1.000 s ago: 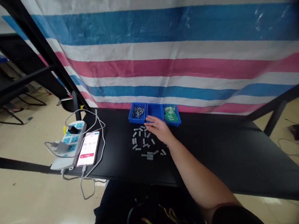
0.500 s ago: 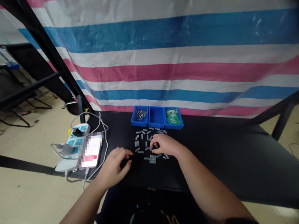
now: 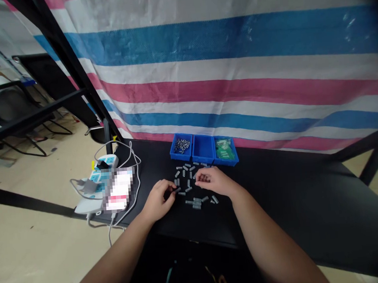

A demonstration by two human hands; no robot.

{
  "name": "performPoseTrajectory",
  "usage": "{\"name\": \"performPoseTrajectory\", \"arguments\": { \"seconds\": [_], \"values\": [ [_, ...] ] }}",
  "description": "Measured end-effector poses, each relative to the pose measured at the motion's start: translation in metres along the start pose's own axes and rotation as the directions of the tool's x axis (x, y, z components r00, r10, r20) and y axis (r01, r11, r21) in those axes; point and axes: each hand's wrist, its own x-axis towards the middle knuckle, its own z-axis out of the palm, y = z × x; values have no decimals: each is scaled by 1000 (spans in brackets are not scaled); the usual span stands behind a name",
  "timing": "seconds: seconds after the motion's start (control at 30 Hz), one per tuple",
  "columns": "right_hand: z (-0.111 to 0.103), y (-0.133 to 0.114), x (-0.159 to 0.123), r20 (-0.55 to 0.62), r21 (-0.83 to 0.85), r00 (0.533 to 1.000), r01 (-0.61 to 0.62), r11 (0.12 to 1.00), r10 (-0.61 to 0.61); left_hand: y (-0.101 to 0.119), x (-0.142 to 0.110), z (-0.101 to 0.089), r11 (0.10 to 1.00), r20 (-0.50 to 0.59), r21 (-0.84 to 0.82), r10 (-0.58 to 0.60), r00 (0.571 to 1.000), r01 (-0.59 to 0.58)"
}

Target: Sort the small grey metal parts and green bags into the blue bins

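Observation:
Small grey metal cylinders [image 3: 197, 203] lie scattered over the black tabletop, several standing close together in a group near me. At the left of the scatter is my left hand [image 3: 160, 199], thumb and index finger apart, their tips right at one small cylinder [image 3: 177, 189] on the table. My right hand [image 3: 216, 180] is over the right side of the scatter with fingers curled and tips together. Whatever they may hold is hidden. Just behind the cylinders stand three joined blue bins: a left bin [image 3: 171, 155] with small shiny metal parts, an empty middle bin [image 3: 203, 148], and a right bin [image 3: 236, 159] with green-and-white pieces.
A white power strip [image 3: 83, 205] with plugs and cables [image 3: 138, 162] lies at the table's left edge, beside a blurred-out phone [image 3: 119, 193]. A striped sheet [image 3: 220, 83] hangs behind the table. Black frame posts [image 3: 69, 59] rise at the side.
My left hand has moved right to the scattered cylinders. My right hand has lifted slightly and its fingers have drawn together. The view has shifted a little.

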Motion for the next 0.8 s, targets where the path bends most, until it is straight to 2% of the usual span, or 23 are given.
{"name": "performPoseTrajectory", "arguments": {
  "seconds": [0.07, 0.1, 0.13, 0.17, 0.23, 0.3, 0.37, 0.47, 0.57, 0.63, 0.67, 0.73, 0.77, 0.8],
  "values": [
    [-1, 4, 0, 151, 23, 984, -97, 995, 93, -2, 1, 0, 1000, -1, -19, -11, 1000, 11],
    [-1, 5, 0, 199, 42, 972, -139, 989, 128, -3, 1, 0, 999, 1, -29, -16, 1000, 16],
    [0, 6, 1, 196, 74, 970, -158, 985, 141, -4, 1, 0, 999, 2, -39, -21, 1000, 21],
    [2, 6, 3, 134, 122, 983, -143, 982, 126, -5, 1, 0, 999, 4, -48, -25, 1000, 25],
    [5, 3, 7, -98, 226, 994, -15, 974, 38, -6, 1, 1, 997, 9, -61, -36, 999, 36],
    [8, -1, 11, -286, 266, 957, 121, 956, -42, -6, 1, 1, 996, 18, -64, -55, 998, 56],
    [9, -2, 13, -340, 245, 938, 156, 957, -66, -5, 0, 1, 995, 30, -56, -77, 997, 78],
    [2, -1, 8, -329, 131, 944, 80, 988, -33, -3, 0, 0, 995, 46, -37, -89, 995, 90],
    [-13, 0, -2, -211, 9, 977, -23, 1000, 25, -3, 0, 0, 996, 56, -23, -85, 995, 87],
    [-25, -3, -12, -32, -37, 989, -143, 989, 142, -4, 0, 1, 996, 61, -13, -88, 994, 89],
    [-30, -6, -16, 73, -64, 972, -220, 973, 224, -4, 0, 1, 996, 63, -8, -90, 994, 91],
    [-36, -10, -24, 225, -152, 903, -338, 929, 366, -4, 1, 1, 996, 67, 2, -94, 993, 94],
    [-38, -12, -27, 254, -207, 880, -356, 911, 401, -3, 1, 1, 995, 69, 7, -95, 993, 95],
    [-38, -13, -28, 257, -263, 876, -344, 901, 409, -3, 1, 1, 996, 71, 14, -94, 993, 93]
  ]
}}
